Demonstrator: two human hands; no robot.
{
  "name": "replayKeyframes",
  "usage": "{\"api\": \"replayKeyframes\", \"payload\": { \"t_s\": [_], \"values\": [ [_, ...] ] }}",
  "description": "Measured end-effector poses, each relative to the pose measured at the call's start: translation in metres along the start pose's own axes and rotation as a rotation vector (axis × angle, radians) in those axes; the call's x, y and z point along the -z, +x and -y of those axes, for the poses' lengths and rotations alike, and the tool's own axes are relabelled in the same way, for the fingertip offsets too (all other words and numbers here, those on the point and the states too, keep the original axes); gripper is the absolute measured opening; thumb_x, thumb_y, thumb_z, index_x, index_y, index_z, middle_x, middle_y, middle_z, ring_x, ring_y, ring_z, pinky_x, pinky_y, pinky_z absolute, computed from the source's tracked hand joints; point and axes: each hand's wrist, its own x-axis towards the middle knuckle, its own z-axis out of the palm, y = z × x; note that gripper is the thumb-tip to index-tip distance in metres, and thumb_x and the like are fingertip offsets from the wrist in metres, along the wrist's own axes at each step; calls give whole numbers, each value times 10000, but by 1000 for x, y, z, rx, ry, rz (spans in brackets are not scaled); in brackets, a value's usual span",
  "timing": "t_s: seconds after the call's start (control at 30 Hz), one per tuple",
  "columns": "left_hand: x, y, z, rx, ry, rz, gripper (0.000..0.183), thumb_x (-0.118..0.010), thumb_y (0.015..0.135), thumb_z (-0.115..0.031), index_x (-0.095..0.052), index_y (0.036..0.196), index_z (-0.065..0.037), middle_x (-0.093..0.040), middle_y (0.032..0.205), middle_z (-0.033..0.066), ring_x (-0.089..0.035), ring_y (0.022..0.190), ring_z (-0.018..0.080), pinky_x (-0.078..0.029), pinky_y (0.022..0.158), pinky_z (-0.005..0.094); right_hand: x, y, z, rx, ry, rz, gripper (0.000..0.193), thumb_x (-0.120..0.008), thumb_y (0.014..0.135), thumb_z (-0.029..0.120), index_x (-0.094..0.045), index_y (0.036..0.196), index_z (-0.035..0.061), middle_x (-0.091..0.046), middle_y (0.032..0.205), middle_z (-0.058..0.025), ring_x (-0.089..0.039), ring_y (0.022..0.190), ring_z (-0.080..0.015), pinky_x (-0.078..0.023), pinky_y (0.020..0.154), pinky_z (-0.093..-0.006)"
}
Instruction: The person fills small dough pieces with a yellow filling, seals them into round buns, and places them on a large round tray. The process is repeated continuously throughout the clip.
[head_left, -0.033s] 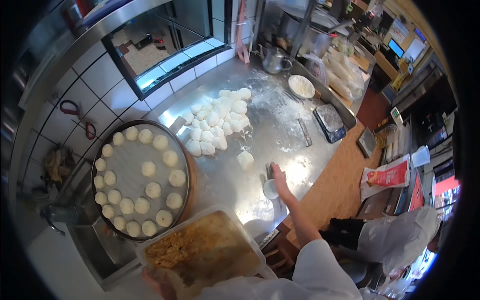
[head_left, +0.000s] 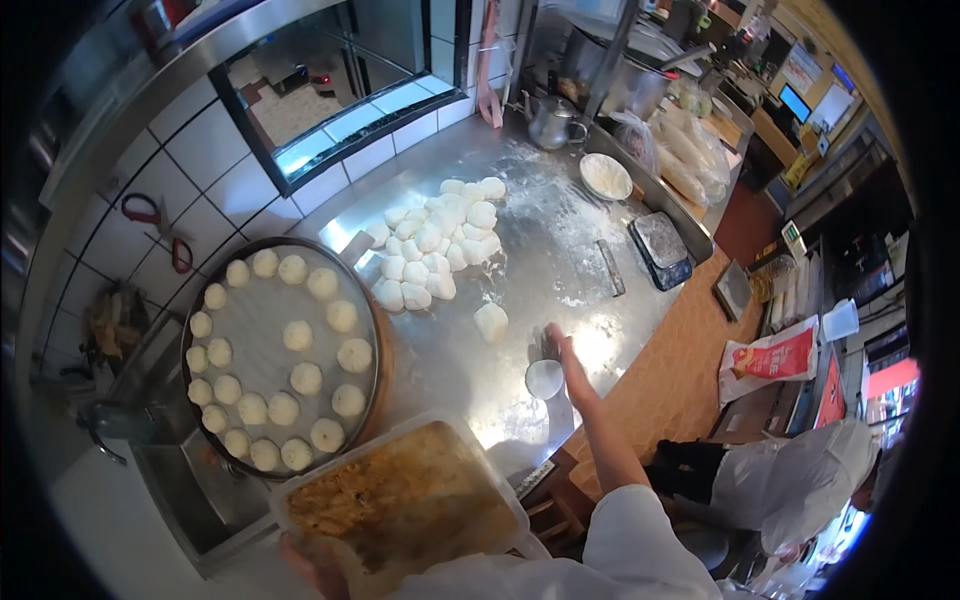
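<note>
My right hand (head_left: pixel 571 372) is over the metal worktop (head_left: pixel 450 350), seen edge-on with its fingers stretched forward. Right beside it, to the left, lies a small flattened round of dough (head_left: pixel 545 380). A single dough piece (head_left: pixel 491 322) sits a little farther away, and a cluster of dough balls (head_left: pixel 428 238) is heaped behind it. At the lower edge my left hand (head_left: pixel 318 566) is against the near-left corner of a plastic tub of brown filling (head_left: pixel 500 492); its fingers are mostly hidden. Left of the tub, a round steamer tray (head_left: pixel 262 340) holds several pleated buns (head_left: pixel 306 378).
A flour bowl (head_left: pixel 605 177), a kitchen scale (head_left: pixel 661 248) and a flat bar (head_left: pixel 610 268) lie on the right of the worktop. A teapot (head_left: pixel 554 124) stands behind. Left are a sink (head_left: pixel 195 500) and hanging scissors (head_left: pixel 160 228). A co-worker (head_left: pixel 800 480) stands at right.
My right hand has shifted slightly right, off the dough round, so more of the round shows. The left hand and tub have hardly moved.
</note>
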Motion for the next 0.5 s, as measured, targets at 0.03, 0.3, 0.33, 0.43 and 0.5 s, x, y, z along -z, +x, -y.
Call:
{"api": "replayKeyframes", "payload": {
  "t_s": [0.03, 0.3, 0.33, 0.43, 0.5],
  "values": [
    [0, -9, 0, -3, -25, -13, 541, -701, 933, -243, -507, 1369, 12, -549, 1362, 236, -528, 1232, 430, -428, 1064, 498, 1, -5, 24, 1, -151, -106, 544, -366, 1084, 380, -413, 1512, 48, -328, 1619, -156, -280, 1502, -306, -202, 1232, -403],
    [15, 17, -21, 71, -111, -79, 609, -771, 872, -240, -513, 1362, 14, -550, 1330, 247, -526, 1222, 423, -431, 1052, 500, -45, -20, -3, 409, -1400, -74, 552, -485, 1008, 405, -450, 1490, 140, -353, 1587, -155, -272, 1501, -315, -172, 1202, -598],
    [15, 12, -21, 150, -134, -94, 616, -776, 868, -239, -512, 1362, 17, -553, 1322, 250, -530, 1214, 421, -433, 1048, 497, -47, -16, -11, 382, -1336, -30, 549, -475, 1011, 414, -453, 1487, 141, -365, 1578, -154, -275, 1499, -315, -174, 1199, -601],
    [19, 15, -29, 119, -157, -76, 624, -778, 869, -240, -508, 1367, 24, -564, 1297, 254, -544, 1191, 423, -442, 1034, 482, -21, 4, -6, 214, -1107, 116, 546, -446, 1018, 437, -462, 1481, 148, -375, 1572, -152, -270, 1500, -315, -171, 1192, -610],
    [39, 2, -42, 116, 5, -45, 627, -777, 873, -244, -506, 1367, 29, -569, 1286, 254, -548, 1179, 428, -448, 1026, 470, -20, 33, 21, -33, -844, 333, 549, -431, 1020, 451, -463, 1483, 157, -347, 1591, -149, -248, 1510, -317, -157, 1191, -619]
  ]
}}
